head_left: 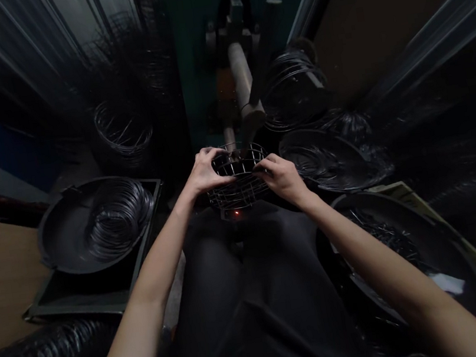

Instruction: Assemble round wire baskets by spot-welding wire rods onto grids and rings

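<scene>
A round wire basket of thin metal bars sits in front of my lap, below the tip of a machine with a pale cylindrical arm. My left hand grips its left side, thumb and fingers curved around the wires. At the right rim my right hand is closed, with thumb and fingertips pinched together on the wire. Whether a separate small piece lies between those fingertips is too dark to see. A small red light glows just under the basket.
On the left, a dark round pan holds a stack of wire rings. To the right stand a pan of wire rings and a pan of short metal pieces. More wire hoops stand behind on the left.
</scene>
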